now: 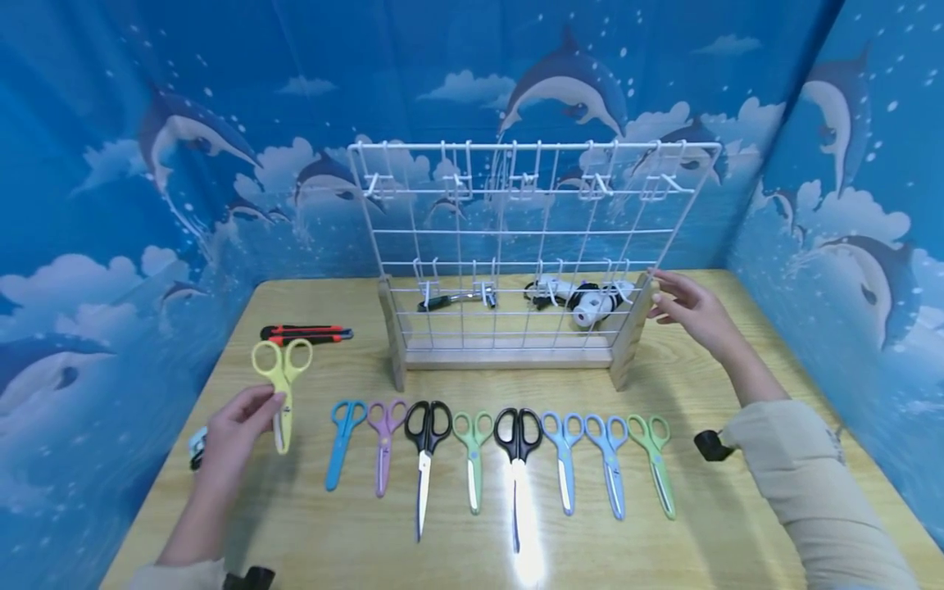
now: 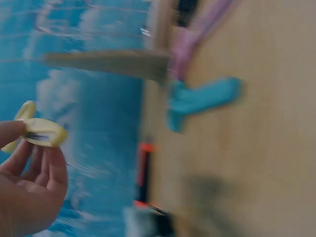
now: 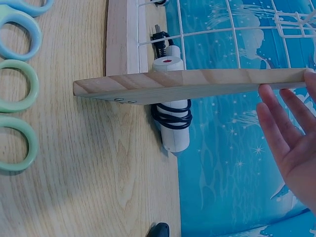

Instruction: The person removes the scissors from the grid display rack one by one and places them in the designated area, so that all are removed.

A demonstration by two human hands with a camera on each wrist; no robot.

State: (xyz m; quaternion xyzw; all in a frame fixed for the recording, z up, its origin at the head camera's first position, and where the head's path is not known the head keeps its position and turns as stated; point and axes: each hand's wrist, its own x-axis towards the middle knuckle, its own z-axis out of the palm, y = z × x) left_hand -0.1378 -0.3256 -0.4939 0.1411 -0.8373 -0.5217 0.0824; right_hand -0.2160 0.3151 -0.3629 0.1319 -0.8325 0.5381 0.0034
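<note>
My left hand (image 1: 239, 422) pinches yellow scissors (image 1: 280, 374) by the blade part, handles upward, above the left of the table. In the left wrist view, thumb and fingers are at the yellow scissors (image 2: 47, 133). My right hand (image 1: 689, 307) touches the top of the right wooden upright (image 1: 633, 332) of a white wire grid rack (image 1: 534, 232). The right wrist view shows its fairly straight fingertips along the edge of that wooden upright (image 3: 197, 79). White hooks (image 1: 593, 187) hang on the grid in two rows, with nothing on them.
Before the rack lie several scissors in a row, from blue ones (image 1: 340, 447) to green ones (image 1: 652, 459). Red-and-black utility knives (image 1: 306, 333) lie at the left. Behind the grid are a dark-handled tool (image 1: 442, 301) and white corded devices (image 1: 590, 307). Dolphin-print curtains (image 1: 442, 74) surround the table.
</note>
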